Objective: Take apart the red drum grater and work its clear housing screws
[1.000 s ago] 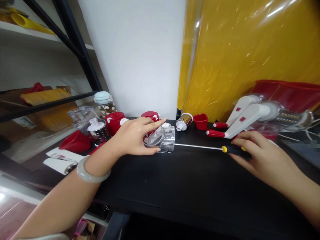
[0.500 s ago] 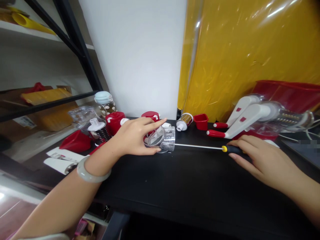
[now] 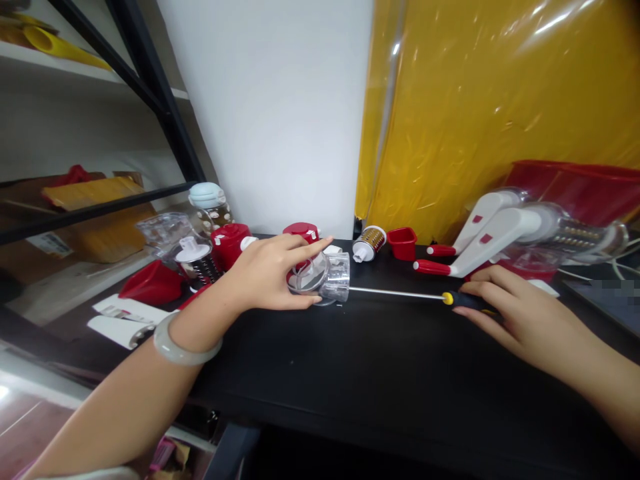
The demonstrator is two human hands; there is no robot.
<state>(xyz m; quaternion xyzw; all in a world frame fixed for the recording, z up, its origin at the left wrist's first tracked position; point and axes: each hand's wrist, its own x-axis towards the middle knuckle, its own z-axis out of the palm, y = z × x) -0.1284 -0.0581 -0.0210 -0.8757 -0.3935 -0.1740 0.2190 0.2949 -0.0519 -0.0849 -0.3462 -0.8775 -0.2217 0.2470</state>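
On the black table, a clear plastic grater housing (image 3: 336,277) lies on its side. My left hand (image 3: 270,270) grips it from the left, index finger and thumb spread along it. My right hand (image 3: 520,310) is closed around the dark handle of a screwdriver (image 3: 400,293) with a yellow collar. Its long metal shaft runs level to the left, and the tip reaches the housing's right end; where exactly it ends inside is hard to see. Behind the housing stands a red part (image 3: 301,231), and a drum grater (image 3: 370,243) with a white hub lies to the right.
A red cup-shaped piece (image 3: 403,244) sits near the yellow wrap. Assembled graters with white cranks (image 3: 487,237) stand at the right. Left of my forearm are a white-hubbed drum (image 3: 194,257), a red pusher (image 3: 153,283), white cranks (image 3: 117,323) and a blue-lidded bottle (image 3: 209,200).
The fingers of my right hand have shifted slightly on the screwdriver handle, and the screwdriver has moved a touch leftward. My left hand and the housing look nearly still.
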